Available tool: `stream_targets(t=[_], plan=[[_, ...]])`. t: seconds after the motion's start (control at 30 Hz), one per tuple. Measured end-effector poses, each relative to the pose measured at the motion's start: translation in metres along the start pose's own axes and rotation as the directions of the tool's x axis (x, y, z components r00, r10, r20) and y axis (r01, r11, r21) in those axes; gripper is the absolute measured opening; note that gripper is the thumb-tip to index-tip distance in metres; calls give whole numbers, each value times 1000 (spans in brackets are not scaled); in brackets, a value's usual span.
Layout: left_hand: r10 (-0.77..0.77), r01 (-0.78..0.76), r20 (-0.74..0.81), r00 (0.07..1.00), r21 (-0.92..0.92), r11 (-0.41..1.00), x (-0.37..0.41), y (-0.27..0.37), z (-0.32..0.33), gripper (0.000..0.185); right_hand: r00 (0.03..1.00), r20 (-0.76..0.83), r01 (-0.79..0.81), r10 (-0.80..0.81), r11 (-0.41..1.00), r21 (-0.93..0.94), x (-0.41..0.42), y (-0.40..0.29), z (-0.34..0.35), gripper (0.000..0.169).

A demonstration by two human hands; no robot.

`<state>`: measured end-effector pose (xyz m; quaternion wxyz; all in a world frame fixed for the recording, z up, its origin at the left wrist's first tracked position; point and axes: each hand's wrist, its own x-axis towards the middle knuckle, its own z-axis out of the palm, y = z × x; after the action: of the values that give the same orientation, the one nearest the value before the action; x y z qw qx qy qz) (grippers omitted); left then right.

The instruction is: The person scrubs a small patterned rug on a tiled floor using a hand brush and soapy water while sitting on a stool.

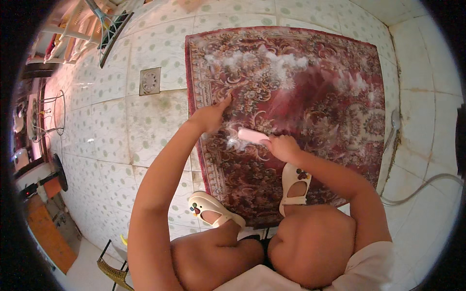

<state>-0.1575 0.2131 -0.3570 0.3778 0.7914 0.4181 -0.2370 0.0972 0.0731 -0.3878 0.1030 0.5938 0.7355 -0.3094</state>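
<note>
A red patterned rug (327,120) lies on the tiled floor, with white foam (280,63) spread over its far part and a small patch of foam near my hands. My right hand (285,147) grips a pink brush (253,135) by its end, over the rug near that patch; the brush's underside is hidden. My left hand (211,116) is at the rug's left edge, index finger stretched out over the pattern, with nothing visible in it; its other fingers are partly hidden.
A floor drain (150,81) lies left of the rug. At the upper left a squeegee (115,40) leans by a plastic rack (69,36). A hose (418,192) with a shower head (395,119) runs along the right wall. My cream clogs (214,211) are at the near edge.
</note>
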Motion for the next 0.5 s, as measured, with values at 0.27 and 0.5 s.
stream_targets(t=[0.27, 0.5], plan=[[144, -140, -151, 978, 37, 989, 6, -12, 16, 81, 651, -460, -481, 604, 797, 365, 58, 107, -43, 40], [147, -146, -158, 976, 17, 989, -1, -17, 19, 84, 980, -121, -170, 161, 983, -70, -7, 31, -16, 42]])
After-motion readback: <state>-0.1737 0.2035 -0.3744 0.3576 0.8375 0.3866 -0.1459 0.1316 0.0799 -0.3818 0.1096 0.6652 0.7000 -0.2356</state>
